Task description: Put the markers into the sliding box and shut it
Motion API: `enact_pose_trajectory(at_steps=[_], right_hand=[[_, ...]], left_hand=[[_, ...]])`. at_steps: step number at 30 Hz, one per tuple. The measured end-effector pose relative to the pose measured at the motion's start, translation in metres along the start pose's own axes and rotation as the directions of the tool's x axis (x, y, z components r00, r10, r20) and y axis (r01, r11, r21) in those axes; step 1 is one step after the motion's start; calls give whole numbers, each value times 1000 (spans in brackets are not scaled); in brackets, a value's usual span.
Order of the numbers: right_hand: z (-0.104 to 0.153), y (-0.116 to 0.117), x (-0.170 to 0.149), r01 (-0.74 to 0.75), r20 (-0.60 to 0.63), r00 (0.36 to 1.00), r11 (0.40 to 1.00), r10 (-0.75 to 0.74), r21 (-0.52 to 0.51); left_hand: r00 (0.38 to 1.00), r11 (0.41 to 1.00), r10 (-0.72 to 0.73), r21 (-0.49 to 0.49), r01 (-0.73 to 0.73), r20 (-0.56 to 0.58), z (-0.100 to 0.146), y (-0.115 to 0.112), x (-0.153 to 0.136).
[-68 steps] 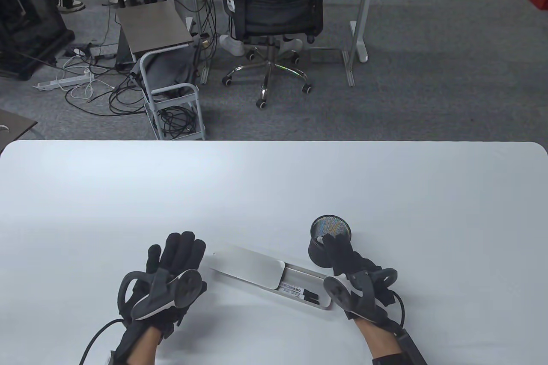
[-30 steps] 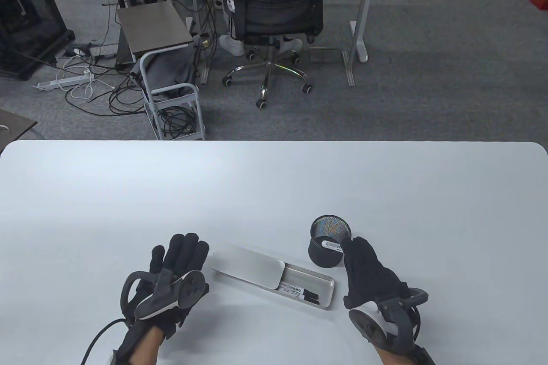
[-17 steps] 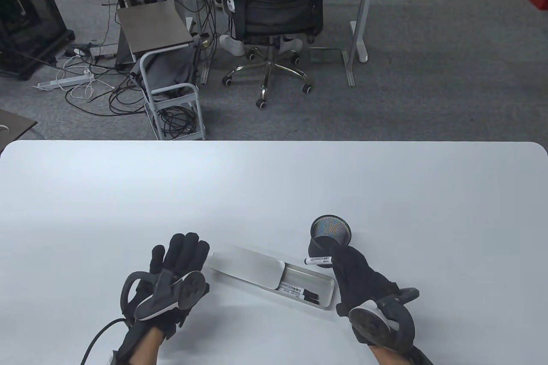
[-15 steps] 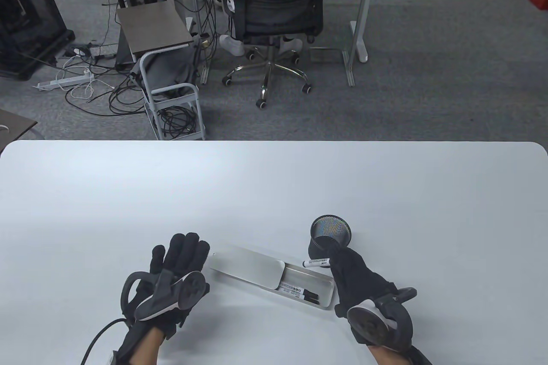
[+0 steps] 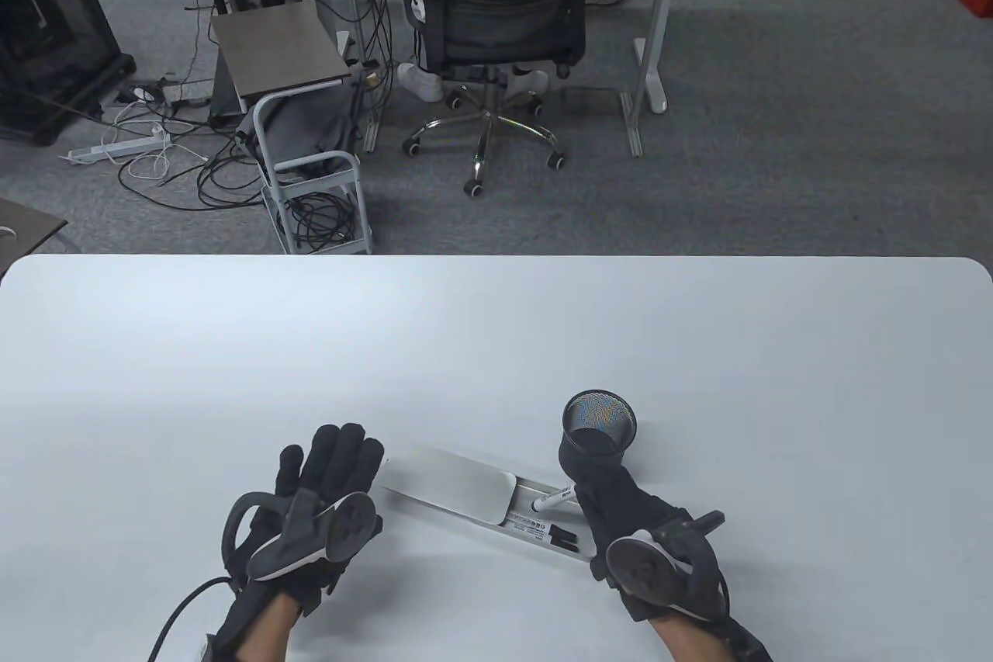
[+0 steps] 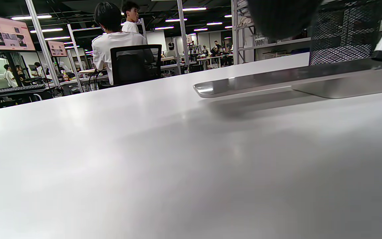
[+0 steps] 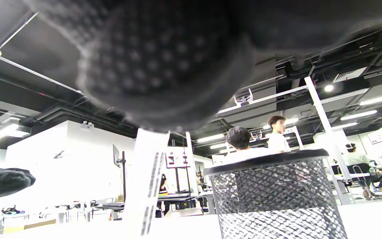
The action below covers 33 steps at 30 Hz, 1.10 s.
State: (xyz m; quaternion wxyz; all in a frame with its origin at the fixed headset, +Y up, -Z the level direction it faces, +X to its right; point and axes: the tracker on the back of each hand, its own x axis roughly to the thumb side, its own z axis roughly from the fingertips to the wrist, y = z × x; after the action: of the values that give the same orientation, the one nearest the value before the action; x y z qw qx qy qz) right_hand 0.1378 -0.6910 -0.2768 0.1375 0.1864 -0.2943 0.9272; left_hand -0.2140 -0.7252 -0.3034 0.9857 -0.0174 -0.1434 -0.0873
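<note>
Since the earlier frames, the right hand [image 5: 621,514] has carried a white marker [image 5: 557,497] leftward and nearer, out of the mesh pen cup [image 5: 597,435] and over the open end of the sliding box [image 5: 496,499].

Table [image 5: 496,336]: white, with all task items at its near edge. The box lies between the two hands, long axis running from far-left to near-right; its lid [image 5: 446,487] covers the left portion, leaving the tray exposed at the right. A second marker [image 5: 543,532] already rests in the tray (black cap toward the right).

The right hand is the nearer to the opening; its fingers pinch the white marker, black tip pointing left and tilted down toward the tray. The left hand [image 5: 326,491] lies flat with fingers extended, just beside the lid's left end, holding nothing; contact cannot be determined.
</note>
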Motion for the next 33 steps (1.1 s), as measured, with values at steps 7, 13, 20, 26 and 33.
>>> enact_pose_trajectory(at_steps=[7, 13, 20, 26, 33], right_hand=[[-2, 4, -3, 10, -16, 1000, 1000, -10, 19], [-2, 11, -3, 14, -19, 1000, 998, -13, 60], [-3, 17, -2, 13, -21, 1000, 995, -11, 98], [-4, 22, -5, 12, -32, 999, 986, -7, 167], [-5, 31, -8, 12, -29, 1000, 968, -5, 252]], left_hand=[[1000, 1000, -3, -3, 3, 9, -1, 0, 2], [1000, 1000, -5, -3, 5, 13, -1, 0, 3], [1000, 1000, -4, 2, 4, 13, -1, 1, 3], [1000, 1000, -6, 0, 6, 16, -2, 0, 4], [1000, 1000, -5, 2, 5, 15, -2, 0, 4]])
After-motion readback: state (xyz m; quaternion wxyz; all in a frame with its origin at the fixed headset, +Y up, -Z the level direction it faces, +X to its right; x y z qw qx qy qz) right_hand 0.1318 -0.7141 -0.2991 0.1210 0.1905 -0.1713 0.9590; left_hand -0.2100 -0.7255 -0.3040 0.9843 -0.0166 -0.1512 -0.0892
